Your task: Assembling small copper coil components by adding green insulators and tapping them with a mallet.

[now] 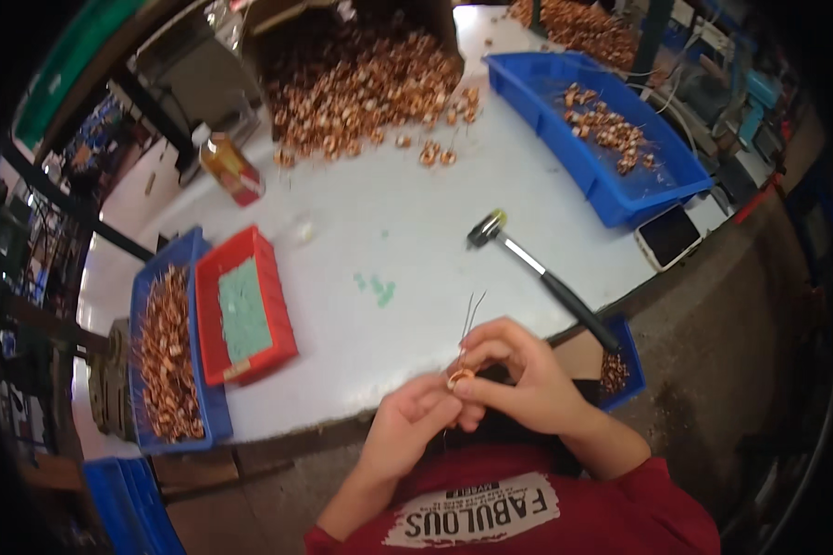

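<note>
Close to my body, just off the table's near edge, both hands meet around a small copper wire coil (460,378). Two thin wire leads stick up from it past my fingers. My left hand (416,413) pinches the coil from the left, fingers curled under it. From the right, my right hand (525,377) has its thumb against the coil, with its index finger bent near the leads. Part of the coil is hidden by my fingers.
A rubber-headed hammer (543,274) lies right of centre. Coils fill a large heap (366,92), a left blue tray (215,407) and partly a right blue tray (565,153). A red tray (282,324) holds green pieces. A bottle (229,168) and phone (668,238) stand nearby.
</note>
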